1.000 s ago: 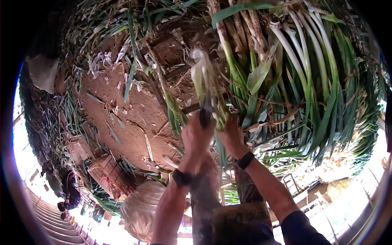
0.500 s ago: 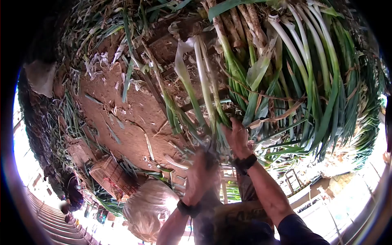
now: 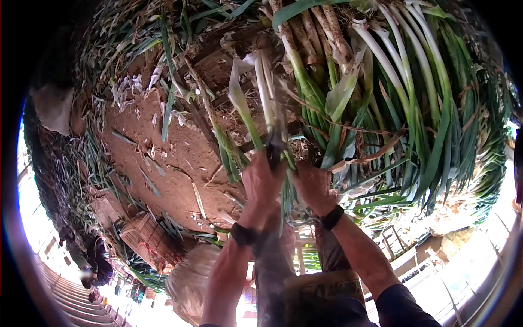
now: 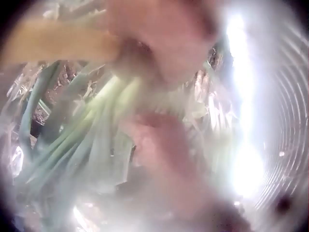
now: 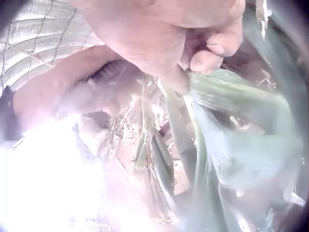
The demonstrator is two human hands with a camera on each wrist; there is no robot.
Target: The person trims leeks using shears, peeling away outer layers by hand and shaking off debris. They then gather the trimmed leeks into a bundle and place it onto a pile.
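Note:
My right hand (image 3: 313, 185) grips the green leaves (image 5: 227, 89) of a few long green onions (image 3: 262, 82), whose white stalks and roots point away from me. Beside it, my left hand (image 3: 262, 180) is curled round a dark object (image 3: 275, 146) against the stalks; its kind I cannot tell. In the left wrist view a blurred tan bar (image 4: 58, 42) juts out beside the left hand. One onion with a loose pale sheath (image 3: 235, 90) leans out to the left of the held stalks.
A pile of green onions (image 3: 425, 103) lies to the right, roots away from me. Brown soil (image 3: 152, 147) with leaf scraps spreads to the left. A woven basket (image 3: 144, 237) and a pale plastic bag (image 3: 190, 283) stand near my left arm; another person (image 3: 99, 261) is farther left.
My left hand drew back toward my body half a second ago and is now forward again at the stalks. The onion with the loose sheath has spread leftward from the others.

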